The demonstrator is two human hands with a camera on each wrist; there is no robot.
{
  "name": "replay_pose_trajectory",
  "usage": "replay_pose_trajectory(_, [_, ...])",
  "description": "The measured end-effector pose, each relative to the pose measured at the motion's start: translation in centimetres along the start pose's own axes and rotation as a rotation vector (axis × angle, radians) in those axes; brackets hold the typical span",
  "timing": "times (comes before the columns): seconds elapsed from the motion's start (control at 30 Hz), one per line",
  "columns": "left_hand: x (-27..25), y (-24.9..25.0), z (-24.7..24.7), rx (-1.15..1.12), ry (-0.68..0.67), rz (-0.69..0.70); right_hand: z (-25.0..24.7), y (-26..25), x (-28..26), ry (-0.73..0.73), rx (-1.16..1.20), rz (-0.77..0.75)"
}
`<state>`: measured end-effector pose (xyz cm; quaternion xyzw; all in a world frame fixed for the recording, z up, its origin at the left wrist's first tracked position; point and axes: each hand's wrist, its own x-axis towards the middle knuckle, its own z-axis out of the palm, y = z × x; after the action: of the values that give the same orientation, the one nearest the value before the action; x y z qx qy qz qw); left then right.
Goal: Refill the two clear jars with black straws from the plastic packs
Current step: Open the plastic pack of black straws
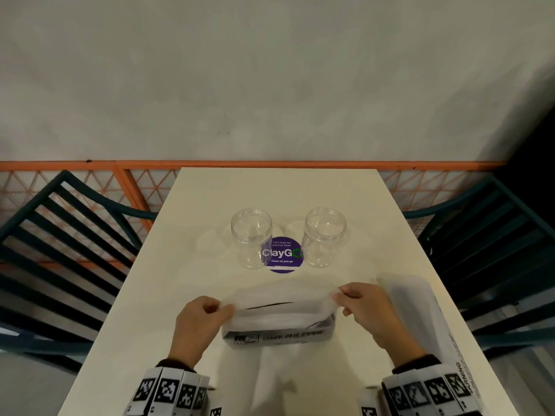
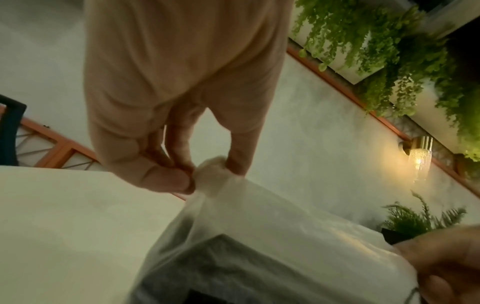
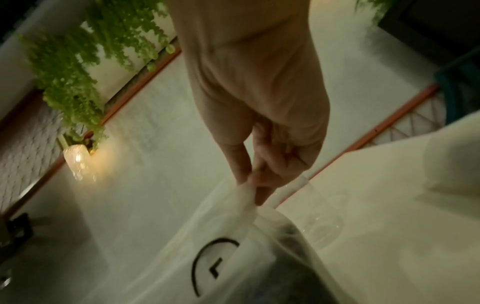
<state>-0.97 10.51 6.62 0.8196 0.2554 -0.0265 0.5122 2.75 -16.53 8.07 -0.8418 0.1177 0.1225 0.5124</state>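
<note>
Both hands pinch the top edge of a plastic pack (image 1: 279, 313): left hand (image 1: 196, 328) grip closed on its left corner between thumb and fingertips (image 2: 179, 181), right hand (image 1: 371, 310) grip closed on its right corner, thumb against forefinger, as the right wrist view shows. Film is stretched between the two grips. Pack stands at the near middle of the worktop (image 1: 186, 265), printed lettering along its near lower edge; dark contents show through the cloudy film, individual black straws not resolvable. Second plastic pack (image 1: 420, 319) lies flat along the right edge of the worktop, just beside the right hand. Two clear jars (image 1: 251, 237) (image 1: 324, 235) stand upright and lidless at mid-worktop, apart from each other, no straws visible inside. Round purple sticker (image 1: 283, 256) on the surface between them, partly overlapped by both jars. Dark slatted chair (image 1: 60, 235) off the left edge, another (image 1: 492, 250) off the right.
</note>
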Motion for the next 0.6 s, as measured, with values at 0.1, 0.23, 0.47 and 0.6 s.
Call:
replay_pose_trajectory(0.1, [0.1, -0.2, 0.4, 0.020, -0.035, 0.067, 0.6, 0.2, -0.1, -0.179, 0.197, 0.090])
replay_pose_trajectory(0.23, [0.0, -0.3, 0.4, -0.145, -0.095, -0.021, 0.3, 0.9, 0.8, -0.288, 0.626, 0.312])
replay_pose_trajectory(0.47, [-0.9, 0.5, 0.4, -0.307, -0.208, 0.004, 0.3, 1.3, 0.5, -0.258, 0.374, 0.288])
replay_pose_trajectory(0.6, [-1.0, 0.4, 0.9, -0.175, -0.102, 0.124, 0.8, 0.7, 0.4, -0.144, 0.131, 0.167])
